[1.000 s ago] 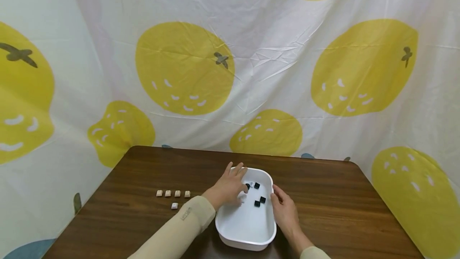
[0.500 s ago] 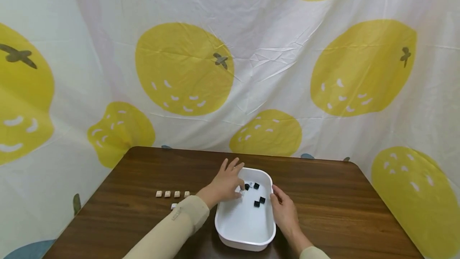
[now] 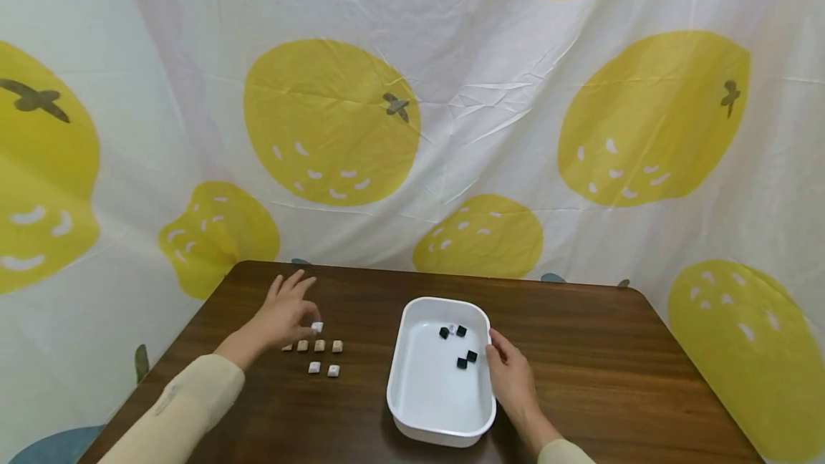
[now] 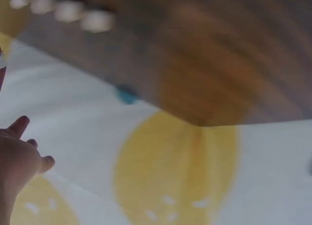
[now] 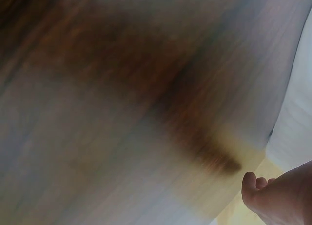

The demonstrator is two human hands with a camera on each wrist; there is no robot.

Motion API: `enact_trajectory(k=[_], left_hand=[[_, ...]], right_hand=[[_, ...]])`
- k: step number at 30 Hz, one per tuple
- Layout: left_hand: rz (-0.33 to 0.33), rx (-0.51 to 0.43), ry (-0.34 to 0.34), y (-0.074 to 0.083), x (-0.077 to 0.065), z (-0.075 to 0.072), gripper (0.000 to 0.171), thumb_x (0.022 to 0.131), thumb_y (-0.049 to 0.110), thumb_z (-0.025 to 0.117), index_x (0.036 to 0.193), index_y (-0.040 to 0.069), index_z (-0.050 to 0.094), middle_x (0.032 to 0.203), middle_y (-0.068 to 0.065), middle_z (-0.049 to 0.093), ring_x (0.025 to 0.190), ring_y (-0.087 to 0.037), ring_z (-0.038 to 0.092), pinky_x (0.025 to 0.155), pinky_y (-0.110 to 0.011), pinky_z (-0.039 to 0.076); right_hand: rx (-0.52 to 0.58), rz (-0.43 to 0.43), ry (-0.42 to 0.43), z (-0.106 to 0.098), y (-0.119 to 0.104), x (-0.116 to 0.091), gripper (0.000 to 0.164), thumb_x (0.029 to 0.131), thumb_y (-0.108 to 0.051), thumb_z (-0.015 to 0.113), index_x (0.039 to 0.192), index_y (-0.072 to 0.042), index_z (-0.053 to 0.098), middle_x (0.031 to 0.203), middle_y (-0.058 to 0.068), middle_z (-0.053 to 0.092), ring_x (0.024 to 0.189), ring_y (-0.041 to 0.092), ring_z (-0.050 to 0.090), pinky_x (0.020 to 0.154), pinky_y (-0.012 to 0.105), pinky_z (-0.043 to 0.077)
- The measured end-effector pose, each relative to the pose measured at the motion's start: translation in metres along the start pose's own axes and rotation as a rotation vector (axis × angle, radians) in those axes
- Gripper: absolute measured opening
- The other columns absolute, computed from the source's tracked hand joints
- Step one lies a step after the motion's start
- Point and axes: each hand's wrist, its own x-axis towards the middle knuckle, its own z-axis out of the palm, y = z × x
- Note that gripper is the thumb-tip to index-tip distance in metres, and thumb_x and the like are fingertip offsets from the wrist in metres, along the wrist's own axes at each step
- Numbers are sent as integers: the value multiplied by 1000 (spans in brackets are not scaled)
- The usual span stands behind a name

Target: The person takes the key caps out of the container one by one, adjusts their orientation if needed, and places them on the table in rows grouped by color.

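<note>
My left hand point(image 3: 283, 316) is raised over the left part of the table. Its thumb and index finger pinch a white keycap point(image 3: 317, 326), while the other fingers spread upward. Just below the hand lie several beige keycaps point(image 3: 319, 346) in a row, partly covered by it at the left end. Two white keycaps point(image 3: 333, 371) form a shorter row nearer to me. At the right side of a white tray point(image 3: 412, 392), my right hand point(image 3: 511, 374) holds the wall, thumb at the rim. Inside the tray are several black keycaps point(image 3: 462, 363) and a small clear or whitish piece point(image 3: 452, 329).
The brown wooden table point(image 3: 599, 378) has rounded far corners and reaches a white curtain point(image 3: 464, 142) printed with lemons. In the left wrist view, the row of beige keycaps point(image 4: 68, 11) is blurred near the top edge.
My left hand has come out of the tray and moved left over the keycap rows with a white keycap. Both near white keycaps now show. The right hand and tray stay put.
</note>
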Motion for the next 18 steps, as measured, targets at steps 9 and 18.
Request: enact_trajectory(k=[9, 18], left_hand=[[-4, -16, -56, -22, -47, 28, 16, 75, 24, 85, 78, 26, 69, 144, -30, 44, 139, -54, 24, 106, -74, 15], [-30, -23, -87, -17, -48, 33, 18, 74, 25, 86, 87, 22, 73, 145, -29, 43, 140, -52, 25, 108, -72, 14]], right_hand=[[-7, -8, -1, 0, 0, 1, 42, 103, -16, 48, 141, 0, 52, 138, 25, 55, 129, 40, 50, 106, 53, 39], [-2, 1, 1, 0, 2, 1, 42, 103, -16, 49, 141, 0, 52, 137, 25, 55, 128, 39, 50, 105, 53, 40]])
